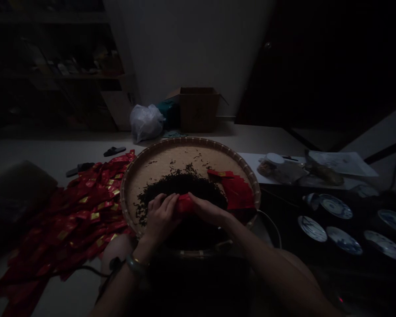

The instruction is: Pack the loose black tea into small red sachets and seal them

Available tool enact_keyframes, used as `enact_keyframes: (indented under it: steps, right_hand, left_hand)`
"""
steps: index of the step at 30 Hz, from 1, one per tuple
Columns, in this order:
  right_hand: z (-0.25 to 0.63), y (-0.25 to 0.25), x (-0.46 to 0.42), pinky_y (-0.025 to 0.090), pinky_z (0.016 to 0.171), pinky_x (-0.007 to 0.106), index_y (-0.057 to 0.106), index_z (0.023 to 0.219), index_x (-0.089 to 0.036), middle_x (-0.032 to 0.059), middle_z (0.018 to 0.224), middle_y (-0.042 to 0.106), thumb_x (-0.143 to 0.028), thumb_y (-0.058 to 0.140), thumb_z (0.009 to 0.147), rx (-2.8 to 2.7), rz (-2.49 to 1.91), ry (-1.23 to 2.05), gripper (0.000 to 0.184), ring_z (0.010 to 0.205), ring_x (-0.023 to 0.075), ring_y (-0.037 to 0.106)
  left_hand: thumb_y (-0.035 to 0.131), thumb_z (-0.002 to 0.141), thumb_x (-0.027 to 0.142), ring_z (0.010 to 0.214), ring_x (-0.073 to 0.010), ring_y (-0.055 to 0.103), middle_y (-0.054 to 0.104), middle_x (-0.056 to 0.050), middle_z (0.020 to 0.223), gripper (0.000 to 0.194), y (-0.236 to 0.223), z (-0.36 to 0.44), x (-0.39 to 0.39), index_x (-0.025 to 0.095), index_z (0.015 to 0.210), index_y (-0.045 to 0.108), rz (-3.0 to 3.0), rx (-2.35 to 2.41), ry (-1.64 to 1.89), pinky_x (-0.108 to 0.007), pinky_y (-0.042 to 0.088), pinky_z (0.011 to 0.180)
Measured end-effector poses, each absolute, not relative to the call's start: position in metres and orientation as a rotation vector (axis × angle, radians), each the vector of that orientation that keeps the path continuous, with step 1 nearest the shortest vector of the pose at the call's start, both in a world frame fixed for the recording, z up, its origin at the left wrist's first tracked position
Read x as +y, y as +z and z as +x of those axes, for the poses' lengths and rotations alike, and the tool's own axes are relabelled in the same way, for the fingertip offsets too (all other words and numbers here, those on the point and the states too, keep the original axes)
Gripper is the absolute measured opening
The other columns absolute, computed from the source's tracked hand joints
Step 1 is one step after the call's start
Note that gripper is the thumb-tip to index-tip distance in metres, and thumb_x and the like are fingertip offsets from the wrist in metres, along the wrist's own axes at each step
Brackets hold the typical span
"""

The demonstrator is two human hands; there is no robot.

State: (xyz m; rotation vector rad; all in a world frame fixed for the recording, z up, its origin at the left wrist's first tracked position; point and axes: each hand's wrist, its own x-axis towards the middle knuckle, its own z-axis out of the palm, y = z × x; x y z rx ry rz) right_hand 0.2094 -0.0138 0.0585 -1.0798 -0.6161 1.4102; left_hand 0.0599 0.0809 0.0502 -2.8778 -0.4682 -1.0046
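Note:
Between both hands, over the near half of a round woven bamboo tray [158, 158], is a small red packet [184, 204]. My left hand [163, 214] grips its left side with curled fingers. On its right side my right hand [207, 210] presses with fingers held together. Beneath and beyond the hands lies a heap of dark, twisted dried leaves, like loose tea [191, 182]. A fanned stack of flat red packets [239, 191] rests inside the tray at the right. The thumbs and the packet's lower part are hard to make out in the dim light.
Many red packets [95, 207] are piled on the floor at left, near dark slippers [115, 151]. Behind the tray stand a white plastic bag [147, 122] and an open cardboard box [199, 110]. Several blue-and-white plates [344, 241] and a lidded jar [271, 163] sit at right.

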Motion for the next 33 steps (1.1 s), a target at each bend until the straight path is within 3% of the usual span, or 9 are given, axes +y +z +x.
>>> enact_keyframes:
  steps: [4,9,12,15,18,21,24,27,33]
  right_hand:
    - [0.2,0.063,-0.012,0.035,0.097,0.032,0.066,0.086,-0.016,0.0017,0.082,0.064,-0.069,0.05,0.078,-0.664,-1.0,1.51,0.056,0.087,0.0161,0.056]
    - [0.21,0.081,-0.017,0.036,0.097,0.037,0.066,0.101,-0.013,0.0081,0.093,0.068,-0.075,0.028,0.083,-0.843,-1.073,1.589,0.074,0.098,0.0207,0.059]
    - [0.239,0.095,-0.025,0.039,0.096,0.042,0.062,0.113,-0.015,0.0123,0.106,0.066,-0.071,0.022,0.087,-0.895,-1.218,1.47,0.074,0.107,0.0238,0.058]
    - [0.266,0.098,-0.034,0.035,0.101,0.042,0.054,0.126,-0.021,0.0115,0.13,0.055,-0.057,0.048,0.085,-1.063,-1.55,1.024,0.055,0.121,0.0248,0.049]
    - [0.273,0.089,-0.034,0.023,0.11,0.043,0.037,0.141,-0.021,0.0141,0.148,0.033,-0.033,0.072,0.071,-1.416,-1.92,0.828,0.079,0.136,0.0282,0.029]
    - [0.261,0.08,-0.022,0.027,0.105,0.054,0.025,0.146,-0.029,0.0162,0.152,0.02,-0.024,0.079,0.062,-1.641,-2.233,0.855,0.1,0.137,0.0381,0.021]
    - [0.246,0.082,-0.006,0.037,0.094,0.057,0.036,0.141,-0.034,0.0165,0.143,0.034,-0.024,0.078,0.064,-1.791,-2.433,0.716,0.088,0.126,0.0421,0.035]
    - [0.24,0.086,0.003,0.045,0.083,0.047,0.053,0.128,-0.03,0.0156,0.123,0.049,-0.021,0.075,0.066,-1.873,-2.446,0.558,0.067,0.112,0.0368,0.046]
    - [0.248,0.078,-0.002,0.045,0.078,0.038,0.054,0.124,-0.025,0.0133,0.118,0.049,-0.018,0.074,0.064,-1.832,-2.428,0.542,0.065,0.105,0.0312,0.048]
  left_hand:
    - [0.063,0.076,0.024,0.099,-0.0299,0.057,0.067,-0.012,0.114,0.044,0.047,0.058,0.073,0.015,0.119,0.057,-2.898,-0.465,-0.964,-0.04,0.043,0.08]
    - [0.065,0.077,0.027,0.092,-0.0281,0.058,0.069,-0.01,0.108,0.042,0.037,0.056,0.075,0.017,0.117,0.057,-2.971,-0.62,-1.024,-0.04,0.046,0.078]
    - [0.066,0.075,0.026,0.089,-0.0251,0.058,0.069,-0.009,0.103,0.042,0.034,0.054,0.08,0.018,0.116,0.057,-3.023,-0.772,-1.163,-0.036,0.049,0.078]
    - [0.068,0.074,0.028,0.088,-0.0236,0.058,0.068,-0.009,0.099,0.04,0.033,0.052,0.084,0.018,0.112,0.059,-3.02,-0.974,-1.251,-0.035,0.051,0.076]
    - [0.07,0.073,0.032,0.086,-0.0238,0.057,0.065,-0.009,0.093,0.04,0.032,0.051,0.086,0.018,0.109,0.062,-2.986,-1.077,-1.295,-0.035,0.052,0.074]
    - [0.07,0.072,0.033,0.084,-0.0239,0.056,0.063,-0.01,0.09,0.043,0.031,0.051,0.086,0.015,0.109,0.062,-2.96,-1.127,-1.325,-0.036,0.052,0.074]
    - [0.071,0.071,0.033,0.084,-0.024,0.056,0.062,-0.01,0.089,0.046,0.028,0.051,0.086,0.015,0.111,0.061,-2.949,-1.15,-1.355,-0.037,0.052,0.074]
    - [0.07,0.07,0.035,0.084,-0.0239,0.056,0.061,-0.009,0.09,0.047,0.025,0.05,0.088,0.016,0.113,0.06,-2.958,-1.152,-1.373,-0.038,0.052,0.075]
    - [0.069,0.072,0.038,0.082,-0.0232,0.056,0.059,-0.01,0.089,0.046,0.024,0.05,0.087,0.016,0.111,0.061,-2.973,-1.186,-1.389,-0.038,0.052,0.072]
